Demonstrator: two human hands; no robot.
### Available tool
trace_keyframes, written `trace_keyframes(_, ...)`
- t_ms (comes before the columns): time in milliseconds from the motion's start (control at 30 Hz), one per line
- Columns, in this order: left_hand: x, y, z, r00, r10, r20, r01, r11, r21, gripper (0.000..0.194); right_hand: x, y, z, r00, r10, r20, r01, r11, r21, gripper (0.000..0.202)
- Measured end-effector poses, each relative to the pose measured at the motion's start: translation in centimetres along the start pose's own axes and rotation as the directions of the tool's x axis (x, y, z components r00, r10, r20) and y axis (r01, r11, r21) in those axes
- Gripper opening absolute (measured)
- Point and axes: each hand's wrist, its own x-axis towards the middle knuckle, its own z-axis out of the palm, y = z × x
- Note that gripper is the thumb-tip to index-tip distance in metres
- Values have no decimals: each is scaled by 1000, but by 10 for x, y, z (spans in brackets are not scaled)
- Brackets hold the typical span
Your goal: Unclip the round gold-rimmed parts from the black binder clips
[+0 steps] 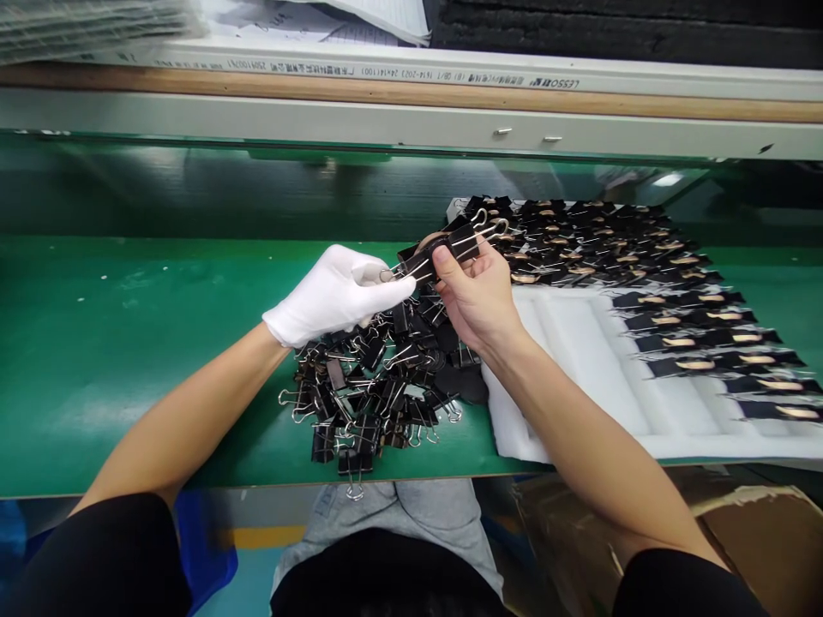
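Observation:
My left hand (338, 290), in a white glove, pinches the wire handles of a black binder clip (419, 266). That clip sits at the left side of a small round tan-and-black piece (433, 242). My bare right hand (481, 298) is closed around the piece, thumb on top. A second binder clip (464, 242) grips its right side, wire handles pointing up and right. Fingers partly hide the piece, so its exact shape does not show. Below both hands lies a heap of loose black binder clips (366, 386), with dark round discs (464, 383) at its right edge.
To the right, a white foam tray (566, 343) bears rows of clipped tan-and-black pieces (694, 364). Everything lies on a green tabletop (129, 360). A shelf edge (321, 120) runs across the back. Below the table are a cardboard box (759, 540) and a blue bin (202, 548).

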Motion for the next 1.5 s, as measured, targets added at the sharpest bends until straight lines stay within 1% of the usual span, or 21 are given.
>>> trace_keyframes(67,1,-1,2,999,19,-29,-18,999,42,45,0,0,0,1000,19,-7,-19,1000,20,59)
trace_keyframes(167,2,-4,6,990,106,-91,-97,990,101,38,1,-3,-1,1000,17,-6,-17,999,40,60)
trace_keyframes(233,3,-5,8,989,126,-77,-123,991,49,38,1,-5,-2,1000,-6,-2,6,1000,31,63)
trace_keyframes(300,5,-5,9,998,62,-1,-61,992,-108,47,2,-8,-4,999,-48,-3,48,999,20,67)
trace_keyframes(367,6,-4,8,996,-29,89,51,964,-261,58,2,-13,-7,995,-101,18,101,995,15,68)
trace_keyframes(433,7,-4,5,992,-66,103,98,935,-342,58,0,-19,-10,986,-149,76,150,989,2,63)
trace_keyframes(500,5,-3,0,998,-29,48,43,944,-327,48,-3,-26,-13,972,-180,148,188,982,-38,58)
trace_keyframes(567,3,-1,-7,999,49,6,-46,965,-260,38,-6,-29,-17,959,-207,196,229,968,-100,57)
trace_keyframes(633,0,1,-14,994,113,-1,-111,979,-172,35,-7,-26,-20,944,-249,215,287,943,-169,54)
trace_keyframes(733,-3,4,-20,985,169,-32,-171,982,-80,37,-5,-18,-25,909,-348,229,403,873,-274,28)
trace_keyframes(800,-4,7,-20,979,197,-57,-200,979,-47,38,-2,-15,-26,898,-386,212,437,847,-305,12)
trace_keyframes(833,-5,7,-19,975,210,-67,-213,976,-37,39,-1,-15,-26,910,-369,191,411,868,-281,11)
trace_keyframes(867,-6,8,-18,972,223,-78,-225,974,-26,40,1,-16,-25,933,-312,177,347,910,-225,13)
trace_keyframes(933,-7,8,-15,961,255,-106,-256,967,5,42,3,-19,-23,972,-106,209,121,991,-59,22)
trace_keyframes(1000,-7,7,-12,944,300,-139,-294,954,57,41,3,-24,-21,945,106,310,-123,992,37,36)
trace_keyframes(1033,-6,6,-10,934,322,-151,-313,946,85,40,3,-25,-20,925,164,344,-192,980,49,41)
trace_keyframes(1067,-6,5,-9,926,343,-160,-328,938,108,40,3,-27,-20,919,183,350,-217,974,59,45)
trace_keyframes(1200,-2,1,-8,894,378,-240,-351,925,148,38,2,-28,-22,919,144,366,-192,977,97,64)
trace_keyframes(1300,-1,0,-10,876,388,-288,-362,921,143,37,3,-30,-24,882,205,425,-229,973,7,56)
trace_keyframes(1400,-1,1,-12,887,383,-258,-359,923,136,36,2,-37,-25,859,241,452,-216,971,-107,46)
trace_keyframes(1500,-4,2,-13,895,381,-233,-352,923,159,36,1,-45,-27,851,249,463,-206,968,-143,46)
